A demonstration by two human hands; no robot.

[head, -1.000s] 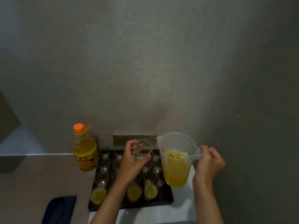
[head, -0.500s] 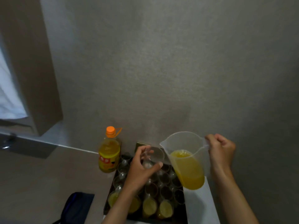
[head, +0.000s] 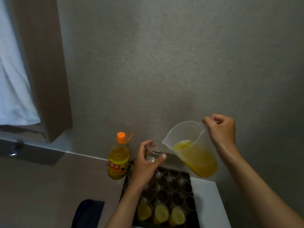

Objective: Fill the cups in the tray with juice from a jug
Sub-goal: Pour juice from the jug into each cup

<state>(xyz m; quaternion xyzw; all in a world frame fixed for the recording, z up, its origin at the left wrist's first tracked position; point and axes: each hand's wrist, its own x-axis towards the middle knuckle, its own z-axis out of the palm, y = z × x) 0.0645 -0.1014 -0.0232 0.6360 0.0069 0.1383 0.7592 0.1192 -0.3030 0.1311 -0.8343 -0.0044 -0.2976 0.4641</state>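
Note:
My left hand (head: 144, 163) grips a clear empty cup (head: 152, 156) lifted above the dark tray (head: 194, 183). A clear plastic jug (head: 192, 148), about half full of orange juice, is held by its handle in my right hand (head: 220, 130). The jug is tilted left, its spout just above the cup's rim, and no juice is seen running out. In the tray stand several empty clear cups (head: 174, 183), and three filled cups (head: 161, 213) line the near row.
An orange-capped juice bottle (head: 118, 160) stands left of the tray, close to my left wrist. A dark blue object (head: 88, 213) lies at lower left. A white surface (head: 209, 204) borders the tray's right side. A grey wall rises right behind.
The jug has tipped further left, bringing its spout closer over the held cup. The camera view has swung left and closer, showing more of the curtain.

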